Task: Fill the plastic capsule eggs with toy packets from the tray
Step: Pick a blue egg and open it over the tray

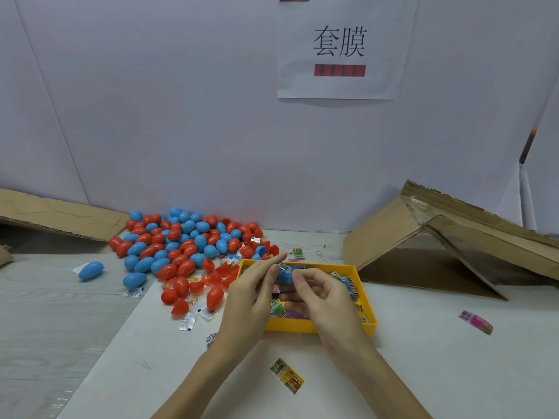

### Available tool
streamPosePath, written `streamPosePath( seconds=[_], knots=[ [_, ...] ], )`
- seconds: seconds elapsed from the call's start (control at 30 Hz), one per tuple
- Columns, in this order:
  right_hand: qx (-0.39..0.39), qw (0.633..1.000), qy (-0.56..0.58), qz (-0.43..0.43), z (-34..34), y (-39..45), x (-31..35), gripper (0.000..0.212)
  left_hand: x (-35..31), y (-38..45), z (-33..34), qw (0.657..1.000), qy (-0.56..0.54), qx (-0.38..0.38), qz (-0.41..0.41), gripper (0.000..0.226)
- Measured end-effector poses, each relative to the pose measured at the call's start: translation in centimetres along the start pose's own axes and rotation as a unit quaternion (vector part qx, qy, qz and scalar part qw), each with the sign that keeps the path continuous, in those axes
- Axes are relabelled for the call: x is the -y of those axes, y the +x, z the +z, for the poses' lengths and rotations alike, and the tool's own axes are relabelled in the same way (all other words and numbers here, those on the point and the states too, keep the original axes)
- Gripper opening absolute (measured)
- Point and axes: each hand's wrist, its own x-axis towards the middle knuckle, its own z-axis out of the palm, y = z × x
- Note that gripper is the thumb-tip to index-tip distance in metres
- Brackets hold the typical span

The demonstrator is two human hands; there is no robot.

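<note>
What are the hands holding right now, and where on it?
A blue egg half stuffed with a packet, above the yellow tray. The left hand grips its left side, and the right hand pinches its right edge.

Both hands raised together, left hand (252, 285) fingers extended, right hand (317, 293) curled.

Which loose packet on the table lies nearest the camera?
The yellow and black packet, lying alone on the white sheet in front of the yellow tray, between the forearms. The pink packet sits farther off to the right.
</note>
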Motion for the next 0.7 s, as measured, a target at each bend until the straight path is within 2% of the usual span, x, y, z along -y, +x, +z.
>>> streamPosePath(
  seconds=[0.17, 0.3, 0.4, 0.5, 0.6, 0.7],
  knots=[
    [0.023, 0.998, 0.056, 0.029, -0.1, 0.1, 0.0, 0.027, -0.3, -0.1, 0.2, 0.999, 0.027, -0.03, 0.013, 0.033],
    [0.047, 0.988, 0.138, 0.059, -0.5, 0.1, 0.3, 0.035, -0.3, 0.0, -0.1, 1.0, 0.009, -0.01, 0.0, 0.033],
    [0.046, 0.986, 0.129, 0.093, -0.9, -0.1, 0.6, 0.034, -0.3, 0.1, -0.2, 1.0, 0.002, 0.014, -0.019, 0.036],
    [0.028, 0.981, 0.127, 0.145, -1.9, 0.4, 1.6, 0.032, 0.0, 0.4, -0.7, 0.999, 0.047, 0.01, -0.007, 0.035],
    [-0.012, 0.933, 0.32, 0.165, -4.9, 3.0, 5.6, 0.029, 0.5, 0.8, -1.3, 0.996, 0.09, 0.0, 0.005, 0.033],
    [-0.109, 0.872, 0.474, 0.059, -8.4, 6.2, 10.9, 0.031, 1.2, 0.9, -1.4, 0.991, 0.134, 0.009, 0.013, 0.026]
  ],
)
